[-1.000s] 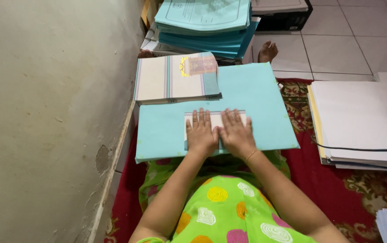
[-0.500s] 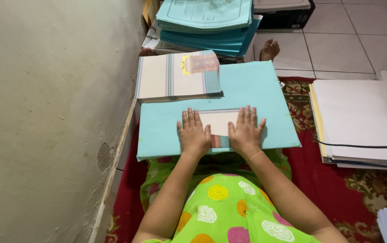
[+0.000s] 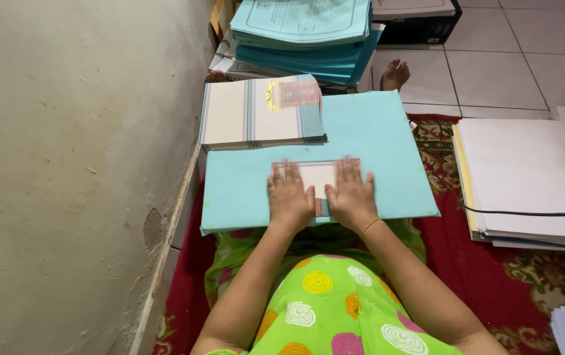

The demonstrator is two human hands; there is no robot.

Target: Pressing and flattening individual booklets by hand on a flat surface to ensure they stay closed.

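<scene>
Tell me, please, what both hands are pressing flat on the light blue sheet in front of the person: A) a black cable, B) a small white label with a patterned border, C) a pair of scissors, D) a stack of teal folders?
B: the left hand and the right hand lie palm down side by side on a small white label with a patterned border, which rests on the light blue sheet.

- The folder (image 3: 361, 138) at the centre of the frame is plain light turquoise.
- The label (image 3: 316, 177) on it is white with a patterned reddish border.
- The booklet stack (image 3: 256, 112), centre left, is cream with teal stripes and a pink-and-gold corner.
- The carpet (image 3: 532, 289), lower right, is red with a gold floral pattern.
- The dress (image 3: 335, 309) is bright green with coloured swirled circles.
</scene>
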